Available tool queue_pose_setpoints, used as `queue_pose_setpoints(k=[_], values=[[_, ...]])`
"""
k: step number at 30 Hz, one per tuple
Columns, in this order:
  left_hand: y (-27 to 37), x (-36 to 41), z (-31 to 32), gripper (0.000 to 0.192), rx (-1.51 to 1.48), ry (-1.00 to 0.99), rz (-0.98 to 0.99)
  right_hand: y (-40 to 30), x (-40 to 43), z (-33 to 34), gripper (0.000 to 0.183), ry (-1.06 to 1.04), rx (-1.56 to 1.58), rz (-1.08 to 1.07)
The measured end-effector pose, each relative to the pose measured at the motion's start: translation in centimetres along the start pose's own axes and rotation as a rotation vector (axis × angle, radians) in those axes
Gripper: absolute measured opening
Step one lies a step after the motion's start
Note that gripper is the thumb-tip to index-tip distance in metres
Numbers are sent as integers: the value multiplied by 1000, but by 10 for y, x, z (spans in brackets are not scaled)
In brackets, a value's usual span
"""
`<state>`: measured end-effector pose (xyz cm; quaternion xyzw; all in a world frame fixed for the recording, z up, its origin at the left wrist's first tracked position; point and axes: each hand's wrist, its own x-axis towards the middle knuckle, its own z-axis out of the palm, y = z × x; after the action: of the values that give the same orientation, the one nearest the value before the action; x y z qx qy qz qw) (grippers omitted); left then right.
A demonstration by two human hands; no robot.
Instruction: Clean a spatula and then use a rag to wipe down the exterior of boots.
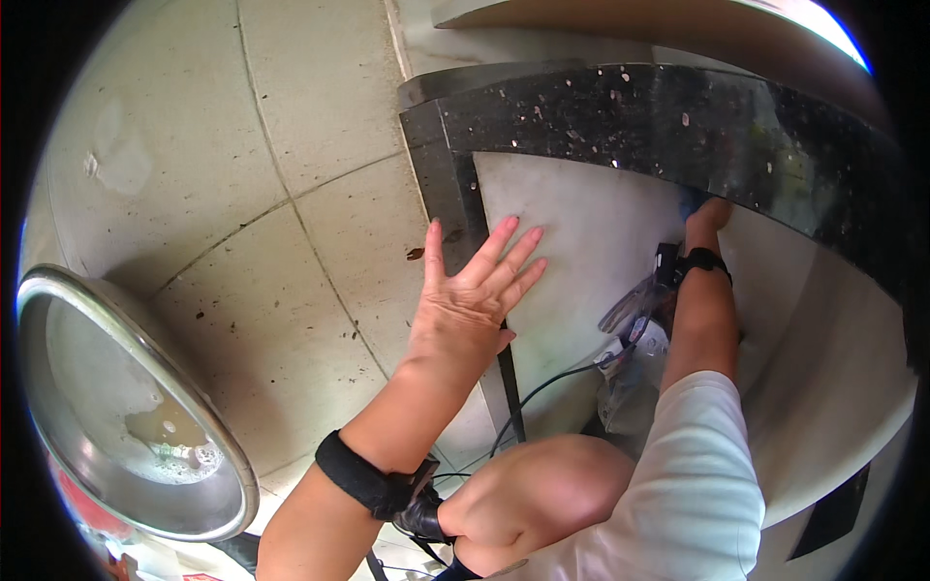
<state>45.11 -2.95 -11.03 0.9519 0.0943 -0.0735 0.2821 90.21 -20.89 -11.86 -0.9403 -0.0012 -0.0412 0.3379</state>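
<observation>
My left hand point(476, 290) is spread, palm away from me, with nothing in it. It lies over the dark upright stone strip point(438, 174) and the edge of a pale smooth panel point(567, 210); whether it touches them I cannot tell. My right hand point(712, 214) reaches in against the pale panel, just below a black speckled stone ledge point(552, 116). Its fingers are mostly hidden. A blurred blue thing, perhaps a cloth point(694, 202), shows beside it, partly covered by the ledge.
At left, a round metal basin point(138, 341) holds cloudy, sudsy water on the tiled floor point(341, 210). Below my right forearm are clear plastic bags point(628, 392) and a dark cable point(556, 378). A dry leaf bit point(415, 253) lies near the strip. My bent knee point(552, 479) is close below.
</observation>
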Motion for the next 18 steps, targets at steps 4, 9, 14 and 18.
queue_pose_setpoints(k=[4, 9, 14, 18], values=[[0, 1, 2, 74, -4, -8, 6, -2, 12, 5, 35, -54, -3, -36], [-3, -1, -2, 74, -22, -15, 0, -45, 52, 47, 34, -147, -30, -131], [-5, 1, -1, 74, -82, -28, 9, -64, 69, 54, 33, -196, -36, -137], [-3, 0, -1, 75, -101, -25, 10, -61, 71, 58, 33, -206, -41, -125]])
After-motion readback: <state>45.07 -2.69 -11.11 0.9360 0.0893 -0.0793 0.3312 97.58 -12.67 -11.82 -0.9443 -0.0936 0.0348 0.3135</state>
